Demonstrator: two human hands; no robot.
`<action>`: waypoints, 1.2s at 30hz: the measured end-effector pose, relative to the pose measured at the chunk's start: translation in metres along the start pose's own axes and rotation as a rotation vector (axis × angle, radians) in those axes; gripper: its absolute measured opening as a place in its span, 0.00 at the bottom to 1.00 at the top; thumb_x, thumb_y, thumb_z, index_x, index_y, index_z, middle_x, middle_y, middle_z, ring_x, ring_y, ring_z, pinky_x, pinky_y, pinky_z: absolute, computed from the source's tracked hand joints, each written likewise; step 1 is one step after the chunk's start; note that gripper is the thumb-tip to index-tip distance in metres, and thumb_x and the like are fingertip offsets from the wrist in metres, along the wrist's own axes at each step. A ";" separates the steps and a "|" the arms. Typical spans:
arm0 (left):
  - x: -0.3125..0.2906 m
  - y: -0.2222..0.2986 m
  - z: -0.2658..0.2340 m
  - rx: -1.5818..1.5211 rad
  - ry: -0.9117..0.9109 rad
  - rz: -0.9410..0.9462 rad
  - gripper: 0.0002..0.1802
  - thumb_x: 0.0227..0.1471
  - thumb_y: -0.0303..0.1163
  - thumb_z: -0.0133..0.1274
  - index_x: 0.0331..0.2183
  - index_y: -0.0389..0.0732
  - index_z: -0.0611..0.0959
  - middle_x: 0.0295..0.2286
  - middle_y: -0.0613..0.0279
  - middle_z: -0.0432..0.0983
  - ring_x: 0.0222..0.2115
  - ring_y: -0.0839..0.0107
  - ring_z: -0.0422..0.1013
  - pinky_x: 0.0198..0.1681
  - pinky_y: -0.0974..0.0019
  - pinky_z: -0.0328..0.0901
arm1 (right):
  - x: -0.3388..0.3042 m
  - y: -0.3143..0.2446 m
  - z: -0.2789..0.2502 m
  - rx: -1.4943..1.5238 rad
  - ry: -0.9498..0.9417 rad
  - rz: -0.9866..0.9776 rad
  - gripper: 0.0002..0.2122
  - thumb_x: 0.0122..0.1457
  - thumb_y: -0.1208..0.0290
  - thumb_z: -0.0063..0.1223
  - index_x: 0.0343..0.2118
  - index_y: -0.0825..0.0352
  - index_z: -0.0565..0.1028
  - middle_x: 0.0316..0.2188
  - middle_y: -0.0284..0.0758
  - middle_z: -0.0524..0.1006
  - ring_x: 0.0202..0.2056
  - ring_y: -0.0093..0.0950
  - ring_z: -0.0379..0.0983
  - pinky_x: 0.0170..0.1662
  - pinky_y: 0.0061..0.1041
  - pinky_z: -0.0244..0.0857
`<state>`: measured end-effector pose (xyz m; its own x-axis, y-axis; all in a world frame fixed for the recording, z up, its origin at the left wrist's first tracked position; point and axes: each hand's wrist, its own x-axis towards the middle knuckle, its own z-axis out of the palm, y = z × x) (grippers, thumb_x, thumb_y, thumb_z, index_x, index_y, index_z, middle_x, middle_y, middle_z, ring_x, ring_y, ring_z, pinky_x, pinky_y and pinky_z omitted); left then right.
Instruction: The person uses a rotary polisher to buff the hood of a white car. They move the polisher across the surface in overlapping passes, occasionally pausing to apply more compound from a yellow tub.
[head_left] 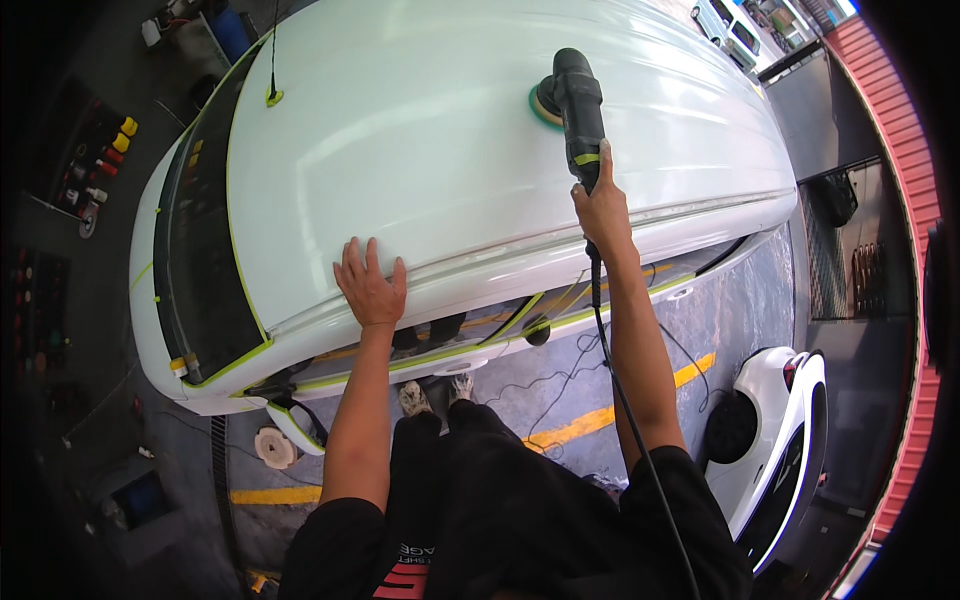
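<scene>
My right hand (604, 212) grips the rear of a black polishing machine (580, 105), its index finger stretched along the body. The machine's round green-edged pad (544, 104) rests against the white car roof (420, 130). From the handle a black power cord (612, 370) runs down past my right forearm. Flat on the roof near its side edge lies my left hand (370, 288), fingers spread and holding nothing. Yellow-green masking tape (232, 190) lines the windscreen, the side windows and the base of the antenna (274, 92).
A wing mirror (296, 424) juts out beside my legs. On the floor, cables (560, 385) lie in loops near a round pale pad (276, 448). Another white car (775, 440) stands at the right. Bottles and tools (100, 165) line the dark left side.
</scene>
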<state>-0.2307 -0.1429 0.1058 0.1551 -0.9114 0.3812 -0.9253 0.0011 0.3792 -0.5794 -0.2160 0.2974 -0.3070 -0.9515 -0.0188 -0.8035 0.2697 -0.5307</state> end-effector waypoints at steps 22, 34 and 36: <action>0.035 -0.031 0.004 -0.746 0.258 -0.425 0.31 0.67 0.52 0.53 0.58 0.35 0.77 0.52 0.50 0.76 0.54 0.52 0.72 0.63 0.47 0.63 | -0.103 -0.172 0.142 -0.072 -0.329 -0.378 0.47 0.62 0.69 0.60 0.79 0.45 0.42 0.32 0.56 0.81 0.35 0.58 0.82 0.39 0.52 0.75; 0.145 0.057 -0.040 -1.043 -0.286 -0.648 0.28 0.46 0.36 0.73 0.42 0.30 0.78 0.34 0.57 0.79 0.32 0.69 0.75 0.37 0.62 0.72 | -0.140 -0.123 0.128 0.163 -0.375 -0.278 0.43 0.64 0.73 0.55 0.79 0.44 0.47 0.39 0.54 0.75 0.30 0.55 0.79 0.35 0.49 0.76; 0.151 0.089 -0.025 -0.982 -0.312 -0.558 0.44 0.42 0.37 0.76 0.54 0.26 0.70 0.41 0.51 0.80 0.38 0.61 0.78 0.45 0.60 0.73 | -0.135 -0.104 0.113 0.164 -0.318 -0.213 0.44 0.64 0.73 0.55 0.79 0.48 0.44 0.39 0.56 0.76 0.31 0.57 0.80 0.36 0.52 0.75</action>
<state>-0.2805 -0.2704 0.2183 0.2370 -0.9473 -0.2156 -0.0704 -0.2381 0.9687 -0.3968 -0.1320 0.2588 0.0513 -0.9887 -0.1410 -0.7326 0.0587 -0.6782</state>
